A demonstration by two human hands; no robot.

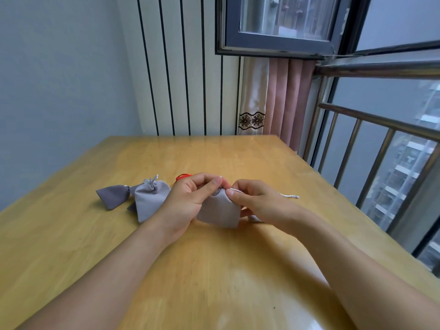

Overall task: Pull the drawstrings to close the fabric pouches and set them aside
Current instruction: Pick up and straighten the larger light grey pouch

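Observation:
A light grey fabric pouch (220, 210) hangs between my hands just above the wooden table (214, 270). My left hand (190, 198) grips its gathered top with thumb and fingers. My right hand (257, 201) pinches the white drawstring (289, 196) at the pouch's mouth; the cord's loose end trails to the right past my knuckles. Two closed grey pouches lie to the left: a light one (150, 198) with its cord bunched on top, and a darker one (112, 195) on its side. A bit of red cord (182, 176) shows behind my left hand.
The table's right edge runs beside a metal railing (371, 144) and a window. A striped wall panel (185, 79) and a pink curtain (285, 98) stand behind the far edge.

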